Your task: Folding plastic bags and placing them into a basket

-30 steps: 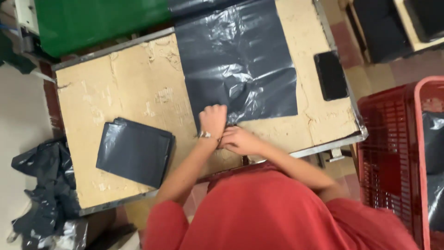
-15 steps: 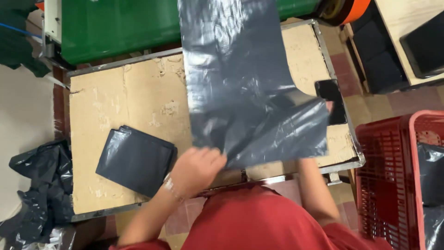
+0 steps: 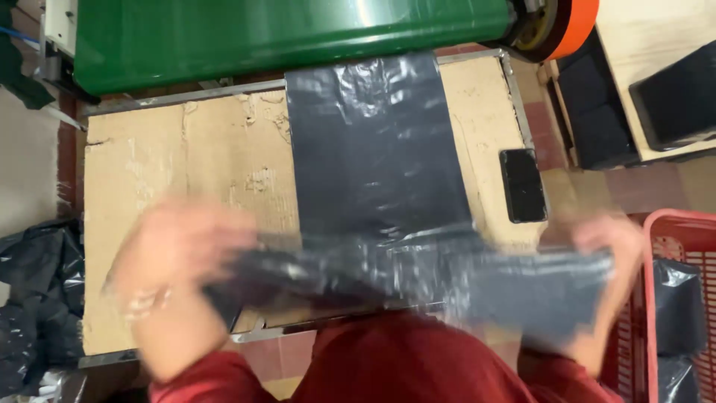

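Observation:
A long sheet of dark grey plastic film (image 3: 377,142) runs from a green machine down over a cardboard-covered table (image 3: 179,164). Its near end is stretched sideways in a blurred band (image 3: 418,280) between both hands. My left hand (image 3: 175,257) grips the band's left end above the table's front left part. My right hand (image 3: 608,250) grips the right end beyond the table's right edge, beside a red crate. Both hands are motion-blurred. The folded stack of dark bags seen earlier on the table's left is hidden behind my left hand.
A black phone (image 3: 522,185) lies at the table's right edge. The green machine (image 3: 283,33) with an orange roller end (image 3: 570,26) spans the back. A red crate (image 3: 682,298) with dark bags stands right. Crumpled black plastic (image 3: 37,298) lies on the floor left.
Both hands moved apart from the table's front middle, pulling the sheet's near end out wide. The camera view shifted toward the machine. The sheet first lifted, then dropped flat.

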